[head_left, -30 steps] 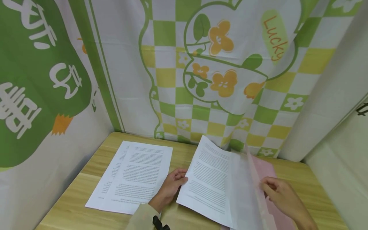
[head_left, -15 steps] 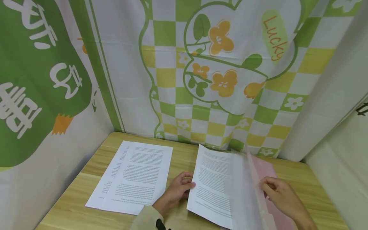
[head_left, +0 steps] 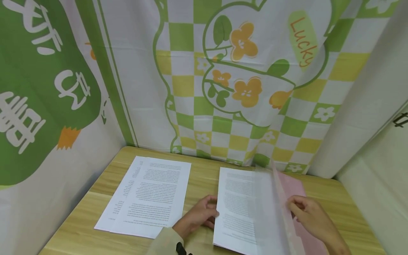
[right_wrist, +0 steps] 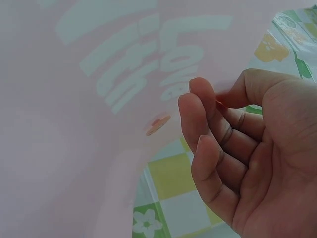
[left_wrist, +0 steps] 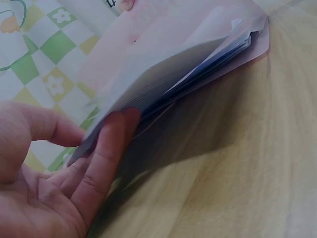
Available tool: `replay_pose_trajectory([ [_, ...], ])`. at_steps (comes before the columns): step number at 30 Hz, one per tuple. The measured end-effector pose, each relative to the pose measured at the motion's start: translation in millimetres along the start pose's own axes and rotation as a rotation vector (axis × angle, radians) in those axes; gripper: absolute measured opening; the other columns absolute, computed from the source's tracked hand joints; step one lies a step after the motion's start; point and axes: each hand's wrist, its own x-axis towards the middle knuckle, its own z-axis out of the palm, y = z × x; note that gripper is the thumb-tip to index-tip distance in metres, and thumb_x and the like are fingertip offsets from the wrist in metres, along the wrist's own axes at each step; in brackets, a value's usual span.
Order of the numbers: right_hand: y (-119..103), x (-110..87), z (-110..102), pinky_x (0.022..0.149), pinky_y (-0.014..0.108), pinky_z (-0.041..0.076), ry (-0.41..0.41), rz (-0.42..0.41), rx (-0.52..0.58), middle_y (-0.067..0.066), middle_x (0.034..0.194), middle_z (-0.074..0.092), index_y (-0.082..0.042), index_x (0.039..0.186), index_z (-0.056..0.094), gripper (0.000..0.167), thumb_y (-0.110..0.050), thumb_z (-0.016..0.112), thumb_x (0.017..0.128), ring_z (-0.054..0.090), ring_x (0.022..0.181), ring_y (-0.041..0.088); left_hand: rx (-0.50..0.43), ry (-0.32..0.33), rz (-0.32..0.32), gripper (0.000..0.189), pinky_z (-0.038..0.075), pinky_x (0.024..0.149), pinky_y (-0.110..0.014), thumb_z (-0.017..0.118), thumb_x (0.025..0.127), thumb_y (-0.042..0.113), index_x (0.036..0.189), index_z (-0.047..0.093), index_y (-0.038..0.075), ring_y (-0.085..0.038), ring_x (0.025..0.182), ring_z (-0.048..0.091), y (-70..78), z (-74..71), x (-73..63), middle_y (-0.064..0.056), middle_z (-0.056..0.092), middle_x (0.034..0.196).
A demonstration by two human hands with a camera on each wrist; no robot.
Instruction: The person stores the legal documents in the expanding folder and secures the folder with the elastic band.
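On the right of the table lies a pink folder (head_left: 293, 186) with clear inner pockets (head_left: 271, 212). A printed sheet (head_left: 234, 209) lies with its right part under a clear pocket layer. My left hand (head_left: 201, 215) pinches the left edge of the paper between thumb and fingers, as the left wrist view shows with the bent paper edge (left_wrist: 148, 74). My right hand (head_left: 310, 214) pinches the edge of the folder's raised cover. In the right wrist view, that cover (right_wrist: 64, 139) has pale lettering, and the hand's (right_wrist: 257, 148) fingers are curled beside it.
Overlapping printed sheets (head_left: 156, 194) lie left of my left hand on the wooden table (head_left: 105, 184). A checked, flowered curtain (head_left: 204, 106) hangs along the back edge. Pale cloth walls (head_left: 376, 170) stand at both sides.
My left hand has moved right and toward me with the sheet's edge. The sheet has swung lower and flatter, further into the folder. The right hand holds its place.
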Motion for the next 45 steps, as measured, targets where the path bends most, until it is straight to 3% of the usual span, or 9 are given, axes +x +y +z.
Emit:
replay_pose_trajectory([
  [9, 0, -0.4, 0, 0.057, 0.026, 0.048, 0.006, -0.020, 0.010, -0.008, 0.066, 0.055, -0.016, 0.083, 0.064, 0.021, -0.006, 0.063, 0.101, 0.056, 0.061, 0.011, 0.039, -0.069, 0.003, 0.067, 0.057, 0.054, -0.032, 0.058, 0.089, -0.013, 0.150, 0.037, 0.002, -0.019, 0.061, 0.065, 4.4, 10.6, -0.5, -0.014, 0.070, 0.091],
  [19, -2, 0.2, 0, 0.058, 0.026, 0.049, -0.008, 0.015, -0.009, -0.008, 0.066, 0.054, -0.015, 0.085, 0.065, 0.019, -0.010, 0.063, 0.103, 0.057, 0.063, 0.012, 0.039, -0.103, 0.045, 0.066, 0.055, 0.053, -0.030, 0.059, 0.093, -0.012, 0.152, 0.038, 0.007, -0.021, 0.062, 0.066, -3.1, 19.6, 7.1, -0.014, 0.071, 0.093],
  [28, -4, 0.6, 0, 0.058, 0.026, 0.049, -0.010, 0.027, -0.005, -0.007, 0.066, 0.054, -0.013, 0.087, 0.067, 0.016, -0.010, 0.062, 0.103, 0.057, 0.062, 0.013, 0.030, -0.118, 0.057, 0.063, 0.053, 0.050, -0.028, 0.058, 0.092, -0.015, 0.148, 0.043, 0.010, -0.020, 0.059, 0.064, -5.5, 35.1, 15.5, -0.013, 0.069, 0.087],
  [45, -1, -0.7, 0, 0.057, 0.026, 0.049, 0.001, -0.001, 0.017, -0.007, 0.065, 0.054, -0.015, 0.085, 0.065, 0.019, -0.010, 0.062, 0.103, 0.056, 0.060, 0.014, 0.066, -0.174, 0.059, 0.064, 0.056, 0.054, -0.030, 0.058, 0.094, -0.014, 0.152, 0.039, 0.007, -0.020, 0.063, 0.065, -8.6, 66.3, 28.5, -0.011, 0.071, 0.090],
])
